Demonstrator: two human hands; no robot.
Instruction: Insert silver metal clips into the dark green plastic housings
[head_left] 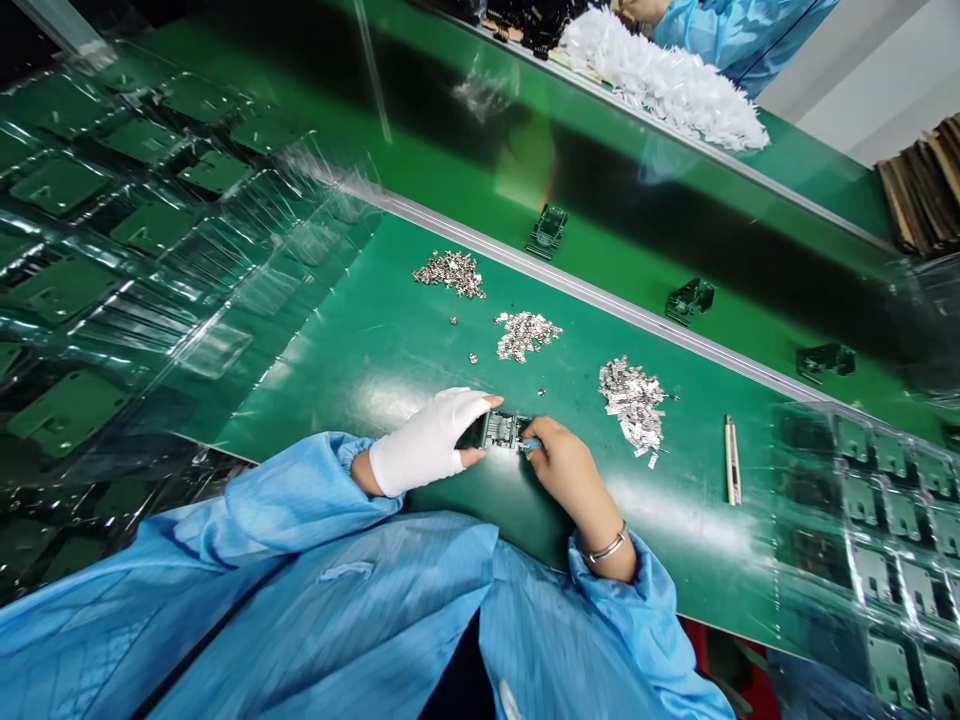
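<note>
My left hand, in a white glove with bare fingertips, grips the left side of a small dark plastic housing just above the green mat. Pale metal pieces show inside the housing. At its right end my bare right hand is closed, thumb and fingers pinched together. A bit of blue shows at these fingertips; what it belongs to is hidden. Beyond the hands lie a heap of small metal parts and another metal heap. Flat silvery metal pieces are piled to the right.
A utility knife lies on the mat's right. Behind a metal rail, several dark housings rest on a green belt. Clear trays stand at left, more trays at right. Across, a person's blue sleeve is near white pieces.
</note>
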